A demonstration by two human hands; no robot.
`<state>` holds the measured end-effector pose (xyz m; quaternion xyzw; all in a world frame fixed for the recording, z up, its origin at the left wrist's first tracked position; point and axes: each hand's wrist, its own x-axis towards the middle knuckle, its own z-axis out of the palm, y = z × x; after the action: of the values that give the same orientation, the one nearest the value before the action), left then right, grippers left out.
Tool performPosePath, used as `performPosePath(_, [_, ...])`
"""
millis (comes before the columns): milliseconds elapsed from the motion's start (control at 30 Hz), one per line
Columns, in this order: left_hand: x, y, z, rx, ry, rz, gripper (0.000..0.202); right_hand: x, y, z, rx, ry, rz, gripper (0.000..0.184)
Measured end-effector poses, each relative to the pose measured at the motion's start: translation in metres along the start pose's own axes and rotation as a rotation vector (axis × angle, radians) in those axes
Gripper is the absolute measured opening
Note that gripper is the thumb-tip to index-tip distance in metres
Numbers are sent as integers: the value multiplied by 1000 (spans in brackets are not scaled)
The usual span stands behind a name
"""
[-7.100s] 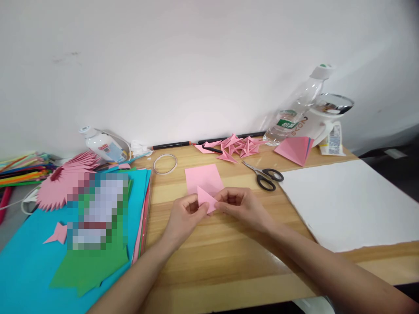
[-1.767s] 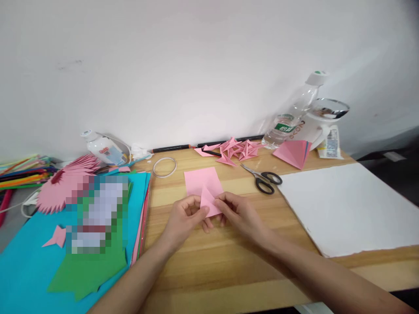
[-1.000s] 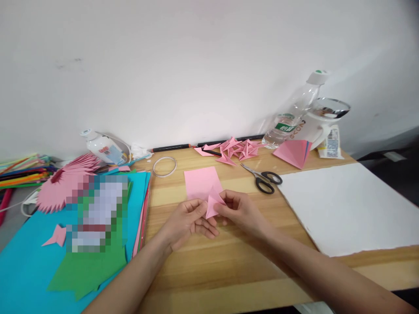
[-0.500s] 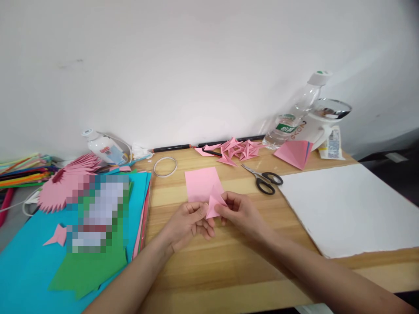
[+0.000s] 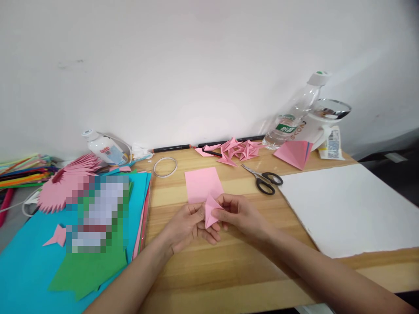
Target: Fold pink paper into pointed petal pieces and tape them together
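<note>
Both my hands meet over the wooden desk point(image 5: 229, 266), pinching one small folded pink paper piece point(image 5: 209, 210). My left hand point(image 5: 188, 224) holds its left side with fingers curled under it. My right hand point(image 5: 237, 213) grips its right edge between thumb and fingertips. The piece is a narrow pointed fold, standing slightly off the desk. Just behind it lies a flat pink paper sheet point(image 5: 201, 183). A pile of similar folded pink pieces point(image 5: 237, 149) rests near the wall.
Black-handled scissors point(image 5: 263, 178) lie right of the pink sheet. A large white sheet point(image 5: 347, 205) covers the right side. Blue paper point(image 5: 26, 266) and green paper point(image 5: 87, 270) lie left. A tape ring point(image 5: 165, 166), a water bottle point(image 5: 294, 113), a pink fan-shaped paper piece point(image 5: 62, 181) and a glue bottle point(image 5: 103, 147) stand behind.
The pink piece has gone from a flatter triangle to a narrower pointed fold. Both hands turned it and drew it slightly toward me; my left fingers now curl beneath it.
</note>
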<state>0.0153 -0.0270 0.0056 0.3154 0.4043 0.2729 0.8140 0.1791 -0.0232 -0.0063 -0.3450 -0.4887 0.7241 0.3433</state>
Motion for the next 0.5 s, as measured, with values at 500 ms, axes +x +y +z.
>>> performPosePath(500, [0,-2,-3,17,3,47,29,-1,-1,4,-201,176,-35,16])
